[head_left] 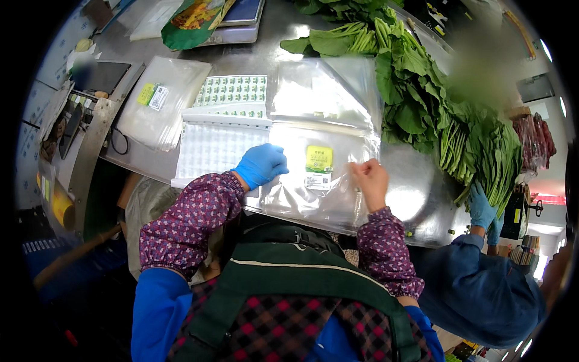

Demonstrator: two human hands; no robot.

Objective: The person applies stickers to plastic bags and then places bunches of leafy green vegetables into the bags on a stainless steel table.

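Head view: the metal table (416,172), smooth and shiny, was partly hidden by bags and greens.
Greens: the heap of broad leaves and pale stalks (416,90) was cut off at the upper edge.
Clear bag: glare blurred the edges of this thin, wrinkled plastic bag (341,205); it lay flat on the table between the person's hands.
Sticker sheet: the pale, gridded paper sheet (211,148) lay just beside the left forearm.
Left hand: blue-gloved (262,165), at the bag's left side, fingers curled inward; I cannot tell whether they gripped film.
Right hand: bare (370,181), over the bag's right side, fingertips drawn narrowly together; any hold was unclear.
Label: yellow-and-white, rectangular (318,167), on the bag, apart from both hands' fingers.
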